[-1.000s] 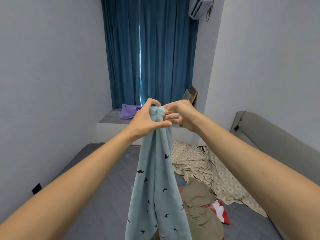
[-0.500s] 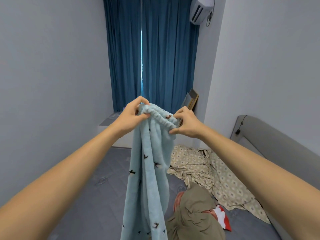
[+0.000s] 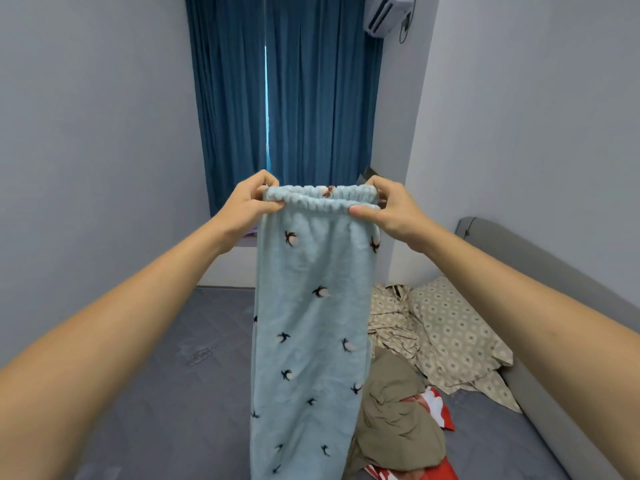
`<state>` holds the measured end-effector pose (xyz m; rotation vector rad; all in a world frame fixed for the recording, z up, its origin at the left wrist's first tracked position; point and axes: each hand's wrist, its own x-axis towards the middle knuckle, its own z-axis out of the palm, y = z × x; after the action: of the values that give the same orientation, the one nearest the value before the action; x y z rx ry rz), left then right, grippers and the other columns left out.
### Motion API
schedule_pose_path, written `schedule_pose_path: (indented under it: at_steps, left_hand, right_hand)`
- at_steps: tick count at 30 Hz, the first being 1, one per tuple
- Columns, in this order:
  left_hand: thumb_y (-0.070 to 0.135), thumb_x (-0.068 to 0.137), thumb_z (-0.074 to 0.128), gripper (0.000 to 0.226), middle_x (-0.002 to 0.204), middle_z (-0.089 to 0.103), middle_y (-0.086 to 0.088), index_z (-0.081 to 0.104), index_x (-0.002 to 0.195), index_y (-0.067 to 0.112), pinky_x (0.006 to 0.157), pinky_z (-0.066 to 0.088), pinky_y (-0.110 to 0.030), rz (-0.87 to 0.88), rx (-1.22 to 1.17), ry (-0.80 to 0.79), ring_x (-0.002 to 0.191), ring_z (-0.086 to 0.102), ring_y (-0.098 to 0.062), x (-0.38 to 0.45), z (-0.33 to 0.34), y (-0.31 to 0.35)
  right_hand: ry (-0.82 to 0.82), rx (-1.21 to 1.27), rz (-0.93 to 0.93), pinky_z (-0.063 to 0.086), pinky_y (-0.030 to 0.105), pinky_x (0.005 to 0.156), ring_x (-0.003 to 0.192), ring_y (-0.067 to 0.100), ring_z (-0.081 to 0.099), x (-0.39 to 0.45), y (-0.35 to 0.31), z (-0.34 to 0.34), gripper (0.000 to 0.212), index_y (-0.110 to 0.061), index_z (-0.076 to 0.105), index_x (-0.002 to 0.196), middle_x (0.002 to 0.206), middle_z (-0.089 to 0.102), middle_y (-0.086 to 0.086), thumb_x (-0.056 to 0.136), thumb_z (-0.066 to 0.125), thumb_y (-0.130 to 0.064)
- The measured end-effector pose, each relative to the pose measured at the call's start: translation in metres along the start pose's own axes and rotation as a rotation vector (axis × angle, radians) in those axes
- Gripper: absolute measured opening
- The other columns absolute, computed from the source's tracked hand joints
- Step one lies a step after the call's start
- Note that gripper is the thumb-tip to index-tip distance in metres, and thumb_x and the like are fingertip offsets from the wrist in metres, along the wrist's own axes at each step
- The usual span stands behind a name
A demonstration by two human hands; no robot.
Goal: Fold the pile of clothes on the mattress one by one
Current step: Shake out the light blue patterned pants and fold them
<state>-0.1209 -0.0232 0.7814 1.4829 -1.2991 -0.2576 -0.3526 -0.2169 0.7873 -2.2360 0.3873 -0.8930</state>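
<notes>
Head view: left hand (image 3: 247,206) and right hand (image 3: 388,211) each pinching an end of pale blue pants' (image 3: 308,323) stretched waistband, held hanging above grey mattress (image 3: 166,375), olive garment (image 3: 394,420) beside.

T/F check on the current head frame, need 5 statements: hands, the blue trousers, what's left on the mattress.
1. Both hands pinch the waistband of the light blue trousers: left hand, right hand. True.
2. The trousers lie flat on the mattress. False: they hang from the hands, held up in the air.
3. The waistband is bunched into one fist. False: it is stretched wide between the two hands.
4. An olive garment lies crumpled on the mattress, right of the hanging trousers. True.
5. The curtains are drawn wide open. False: they are closed, leaving only a thin bright slit.
</notes>
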Motion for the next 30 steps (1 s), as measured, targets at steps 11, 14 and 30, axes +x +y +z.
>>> schedule_pose_path:
  at_steps: [11,14,30]
  left_hand:
    - [0.000,0.095,0.060,0.015,0.086,0.048,-0.010,0.045,0.099,0.000,0.073,0.033,-0.036,-0.013,-0.049,-0.031,0.083,0.041,-0.021,-0.067,0.007,0.031]
    - [0.003,0.097,0.060,0.013,0.086,0.049,-0.011,0.048,0.099,0.006,0.078,0.035,-0.039,-0.007,-0.031,-0.039,0.084,0.043,-0.022,-0.106,0.003,0.053]
    - [0.017,0.087,0.066,0.016,0.087,0.068,0.004,0.053,0.092,0.024,0.059,0.045,-0.027,-0.073,-0.051,0.072,0.073,0.062,-0.006,-0.255,0.016,0.170]
  right_hand:
    - [0.057,-0.047,0.113,0.058,0.039,0.083,0.088,0.015,0.063,-0.087,-0.060,0.000,0.031,-0.010,0.057,0.104,0.107,0.068,0.019,0.085,0.082,-0.006]
    - [-0.013,-0.072,0.094,0.055,0.037,0.079,0.086,0.018,0.061,-0.118,-0.084,-0.010,0.033,-0.013,0.057,0.101,0.108,0.069,0.023,0.083,0.081,-0.002]
    - [0.130,0.067,0.027,0.059,0.033,0.083,0.089,0.007,0.066,-0.255,-0.167,-0.030,0.029,-0.012,0.065,0.113,0.105,0.070,0.012,0.086,0.076,-0.008]
